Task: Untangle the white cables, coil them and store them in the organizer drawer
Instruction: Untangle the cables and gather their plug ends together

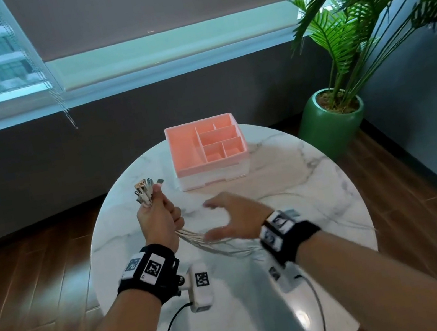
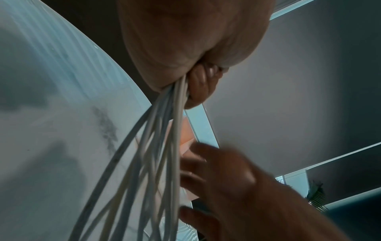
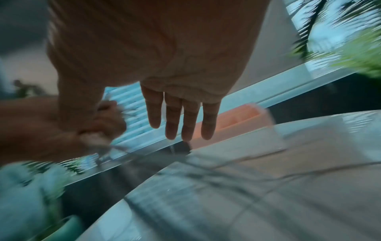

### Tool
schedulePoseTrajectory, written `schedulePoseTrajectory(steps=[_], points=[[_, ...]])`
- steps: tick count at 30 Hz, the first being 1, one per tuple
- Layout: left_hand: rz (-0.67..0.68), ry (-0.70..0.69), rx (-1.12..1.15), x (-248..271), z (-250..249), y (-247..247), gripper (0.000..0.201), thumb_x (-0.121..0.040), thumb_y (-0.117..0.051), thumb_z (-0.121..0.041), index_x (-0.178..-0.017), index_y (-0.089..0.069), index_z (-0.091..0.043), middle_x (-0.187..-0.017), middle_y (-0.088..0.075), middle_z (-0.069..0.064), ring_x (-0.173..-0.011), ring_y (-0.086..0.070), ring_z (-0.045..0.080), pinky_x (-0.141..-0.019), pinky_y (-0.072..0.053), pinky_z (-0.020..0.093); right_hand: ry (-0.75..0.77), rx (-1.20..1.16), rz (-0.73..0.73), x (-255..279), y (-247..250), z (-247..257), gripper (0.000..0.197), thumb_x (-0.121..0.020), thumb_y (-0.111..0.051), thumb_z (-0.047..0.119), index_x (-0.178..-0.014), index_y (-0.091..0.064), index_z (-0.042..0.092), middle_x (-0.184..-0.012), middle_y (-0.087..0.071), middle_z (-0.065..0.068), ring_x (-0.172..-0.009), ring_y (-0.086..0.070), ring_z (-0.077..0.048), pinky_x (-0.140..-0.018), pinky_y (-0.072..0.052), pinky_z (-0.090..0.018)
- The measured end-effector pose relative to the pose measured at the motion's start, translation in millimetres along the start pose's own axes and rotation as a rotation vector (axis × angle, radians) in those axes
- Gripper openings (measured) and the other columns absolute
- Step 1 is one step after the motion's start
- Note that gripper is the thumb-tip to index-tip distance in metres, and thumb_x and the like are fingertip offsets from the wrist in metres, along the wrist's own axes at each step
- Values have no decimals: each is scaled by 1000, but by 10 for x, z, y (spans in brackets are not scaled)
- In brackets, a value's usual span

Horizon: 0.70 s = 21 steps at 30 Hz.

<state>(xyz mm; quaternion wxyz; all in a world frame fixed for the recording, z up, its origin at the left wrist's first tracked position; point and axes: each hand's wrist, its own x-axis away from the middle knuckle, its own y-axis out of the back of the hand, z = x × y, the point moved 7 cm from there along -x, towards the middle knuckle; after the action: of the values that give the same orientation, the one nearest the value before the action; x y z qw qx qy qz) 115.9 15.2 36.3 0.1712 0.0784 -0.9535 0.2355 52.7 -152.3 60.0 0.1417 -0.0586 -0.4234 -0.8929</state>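
Observation:
My left hand (image 1: 158,213) grips a bundle of several white cables (image 1: 213,242) in its fist above the table's left part. Their plugs (image 1: 145,189) stick out above the thumb. The strands (image 2: 160,146) hang out below the fist and trail right across the marble top. My right hand (image 1: 232,218) hovers just right of the fist, above the strands, with its fingers (image 3: 175,117) straight and spread and nothing in it. The pink organizer (image 1: 206,144) stands at the far side of the table on its white drawer base (image 1: 213,176), whose drawer front looks pushed in.
The round marble table (image 1: 301,180) is small, with wooden floor all around it. A potted palm in a green pot (image 1: 331,125) stands beyond the right edge. Black wires hang from my wrist cameras over the near edge.

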Motion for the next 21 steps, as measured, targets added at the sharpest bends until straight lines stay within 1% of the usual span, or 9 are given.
schedulePoseTrajectory(steps=[2, 4, 5, 11, 14, 16, 18, 19, 21], points=[[-38, -10, 10, 18, -44, 60, 41, -103, -57, -37, -70, -38, -21, -55, -27, -5, -42, -20, 9, -40, -16, 18, 51, 53, 121, -119, -415, 346, 56, -88, -67, 52, -131, -51, 20, -123, -62, -5, -106, -61, -22, -93, -48, -36], [-100, -28, 16, 5, -124, 187, 38, -102, -58, -39, -73, -41, -21, -55, -30, -5, -42, -24, 9, -39, -17, 19, 66, 53, 150, -171, -715, 446, 29, -98, -54, 41, -110, -51, 15, -99, -66, -13, -82, -63, -31, -76, -51, -40], [-134, -38, 24, -11, -169, 266, 35, -102, -58, -39, -76, -44, -21, -55, -32, -5, -42, -25, 9, -39, -18, 19, 65, 38, 141, -175, -795, 415, 25, -101, -48, 40, -103, -50, 15, -91, -66, -14, -76, -61, -32, -71, -50, -41], [-243, -94, 115, -79, -298, 600, 34, -103, -56, -40, -79, -43, -20, -58, -34, -3, -40, -31, 9, -39, -24, 18, 46, 134, 129, -86, -742, -60, 36, -101, -45, 49, -80, -48, 20, -74, -55, -4, -73, -56, -29, -68, -42, -39], [-214, -117, 94, -80, -267, 522, 29, -103, -56, -41, -87, -51, -17, -59, -39, -2, -45, -39, 12, -42, -38, 24, -2, 171, 90, -115, -574, -267, 47, -97, -47, 58, -70, -48, 20, -67, -51, -1, -67, -53, -24, -66, -42, -39], [-192, -128, 90, -93, -283, 432, 32, -102, -57, -43, -88, -52, -15, -59, -41, -1, -47, -42, 14, -48, -52, 32, -46, 168, 58, -113, -422, -407, 50, -95, -50, 60, -65, -46, 19, -63, -48, 0, -60, -48, -20, -60, -38, -36], [-183, -123, 85, -122, -311, 339, 34, -102, -56, -44, -85, -50, -15, -59, -40, -1, -46, -42, 14, -52, -59, 37, -115, 127, 15, -45, -265, -599, 51, -93, -53, 59, -61, -44, 20, -60, -46, 1, -55, -44, -17, -55, -33, -34], [-173, -115, 86, -131, -326, 286, 34, -102, -56, -44, -84, -49, -16, -59, -39, -1, -45, -40, 14, -49, -56, 35, -145, 109, 3, 5, -211, -709, 51, -93, -55, 57, -60, -43, 19, -59, -45, 1, -55, -43, -18, -54, -31, -33], [-165, -96, 90, -150, -336, 169, 33, -102, -56, -45, -83, -48, -19, -60, -34, -2, -43, -33, 12, -41, -39, 24, -212, 96, -6, 119, -132, -922, 49, -92, -57, 53, -60, -43, 19, -58, -45, 1, -54, -44, -18, -53, -32, -32]])
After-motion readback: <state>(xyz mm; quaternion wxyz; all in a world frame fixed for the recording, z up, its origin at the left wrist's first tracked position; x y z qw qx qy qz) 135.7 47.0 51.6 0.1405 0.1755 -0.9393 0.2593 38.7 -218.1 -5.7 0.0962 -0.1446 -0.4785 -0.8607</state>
